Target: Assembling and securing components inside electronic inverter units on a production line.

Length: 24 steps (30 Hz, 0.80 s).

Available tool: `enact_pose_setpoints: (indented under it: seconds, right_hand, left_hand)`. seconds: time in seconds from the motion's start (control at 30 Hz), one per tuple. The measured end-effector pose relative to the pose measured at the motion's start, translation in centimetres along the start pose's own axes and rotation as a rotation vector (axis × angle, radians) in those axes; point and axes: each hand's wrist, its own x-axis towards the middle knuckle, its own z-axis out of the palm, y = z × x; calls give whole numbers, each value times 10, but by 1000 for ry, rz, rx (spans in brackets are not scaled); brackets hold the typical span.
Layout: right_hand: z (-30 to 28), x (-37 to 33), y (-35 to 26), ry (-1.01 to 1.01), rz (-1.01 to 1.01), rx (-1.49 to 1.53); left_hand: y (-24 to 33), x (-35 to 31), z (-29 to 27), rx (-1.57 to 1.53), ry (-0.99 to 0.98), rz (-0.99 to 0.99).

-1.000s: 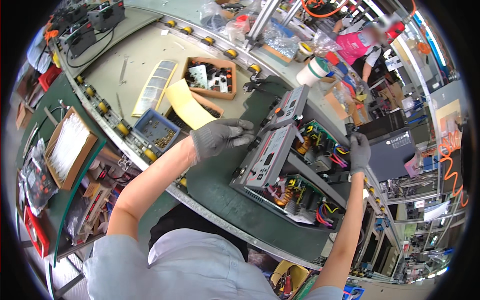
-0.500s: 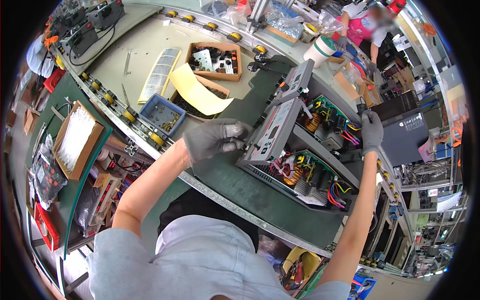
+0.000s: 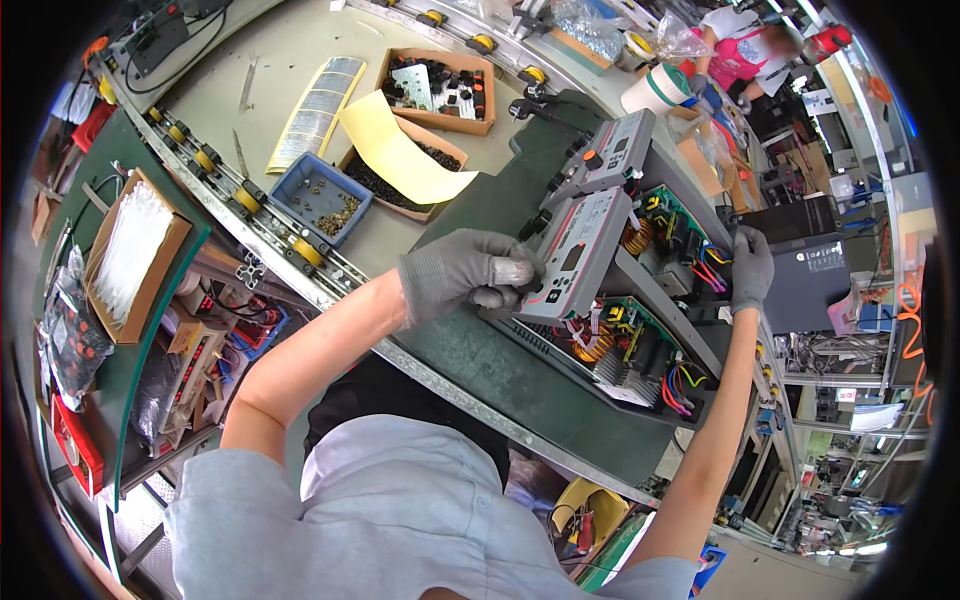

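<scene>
Green matting covers the surface (image 3: 480,365), edged by a metal rail with yellow rollers; beyond that edge lie a blue plastic bin (image 3: 320,198) of small parts, cardboard boxes (image 3: 437,88) of dark components and a curled yellow paper sheet (image 3: 395,155). On the mat, toward the far right edge, stands an open electronics unit (image 3: 640,300) with its grey front panel (image 3: 580,255) tilted up, copper coils and coloured wires showing behind it. The left hand (image 3: 465,275), in a grey knit glove, reaches across with the forearm stretched out, its fingers curled in a closed grip on the lower left corner of the panel. The right hand (image 3: 750,268), gloved alike, is raised on a straight arm at the far side of the unit, fingers folded over its rear edge. At the far corner another person in pink (image 3: 735,55) works.
</scene>
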Motion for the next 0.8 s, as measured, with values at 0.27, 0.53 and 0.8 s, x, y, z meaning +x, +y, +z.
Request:
enact_pose_setpoints:
  seconds: [0.27, 0.53, 0.8]
  right_hand:
    - [1, 3, 10, -22, -27, 35]
    - [4, 6, 21, -43, 5, 117]
    - [2, 6, 12, -67, 41, 225]
  left_hand:
    - [2, 6, 3, 37, -7, -20]
    - [-11, 5, 2, 18, -7, -16]
    - [-4, 4, 10, 140, 44, 18]
